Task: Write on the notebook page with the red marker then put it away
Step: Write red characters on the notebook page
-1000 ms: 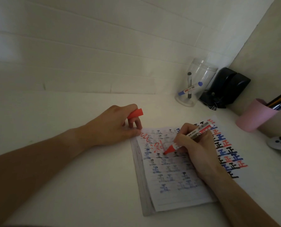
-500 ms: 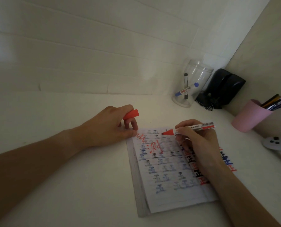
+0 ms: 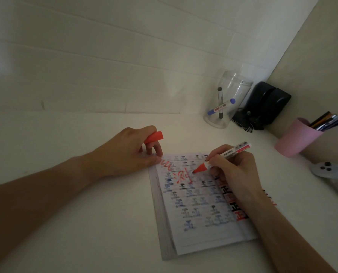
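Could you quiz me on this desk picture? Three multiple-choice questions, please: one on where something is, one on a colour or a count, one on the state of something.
1. Where is the red cap?
A. in the left hand
B. on the marker
C. in the pink cup

2. How many markers stand in the clear jar?
A. none
B. two
C. five

3. What state is the red marker in?
A. capped and lying on the desk
B. uncapped, held by the right hand, tip down at the notebook page
C. stowed in the jar

Answers: 1 A, the cap pokes out between the left hand's fingers. 2 B, one blue-capped and one black-capped marker show through the jar. 3 B, the bare red tip points at the page beside fresh red scribbles.
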A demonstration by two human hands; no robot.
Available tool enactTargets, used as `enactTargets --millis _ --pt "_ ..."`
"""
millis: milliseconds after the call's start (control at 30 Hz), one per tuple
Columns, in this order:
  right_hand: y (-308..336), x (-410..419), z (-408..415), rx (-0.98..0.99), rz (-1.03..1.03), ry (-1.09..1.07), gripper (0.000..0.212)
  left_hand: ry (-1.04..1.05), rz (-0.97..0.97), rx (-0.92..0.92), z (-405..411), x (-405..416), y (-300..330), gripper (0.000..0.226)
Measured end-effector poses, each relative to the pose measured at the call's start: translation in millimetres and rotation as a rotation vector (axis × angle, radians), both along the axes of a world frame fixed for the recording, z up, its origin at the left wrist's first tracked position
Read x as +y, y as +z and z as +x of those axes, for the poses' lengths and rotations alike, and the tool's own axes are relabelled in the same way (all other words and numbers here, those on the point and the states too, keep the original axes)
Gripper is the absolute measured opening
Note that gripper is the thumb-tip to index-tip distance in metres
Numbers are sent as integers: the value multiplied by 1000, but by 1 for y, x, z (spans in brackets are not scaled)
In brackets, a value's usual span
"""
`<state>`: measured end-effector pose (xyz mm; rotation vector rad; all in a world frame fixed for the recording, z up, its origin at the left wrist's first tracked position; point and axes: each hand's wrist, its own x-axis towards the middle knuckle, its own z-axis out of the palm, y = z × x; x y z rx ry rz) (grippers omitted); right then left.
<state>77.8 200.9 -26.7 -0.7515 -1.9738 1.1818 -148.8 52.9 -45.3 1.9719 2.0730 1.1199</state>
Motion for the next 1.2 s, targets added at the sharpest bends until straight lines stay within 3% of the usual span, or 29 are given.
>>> enactTargets --millis 367,767,1200 --pt "-2 -2 -1 12 -5 61 12 6 2 3 1 0 0 28" --pt "-6 2 0 68 67 -91 15 10 -5 0 0 -1 -1 29" --pt "-5 -2 0 60 59 -7 14 15 -16 -7 3 -2 3 32"
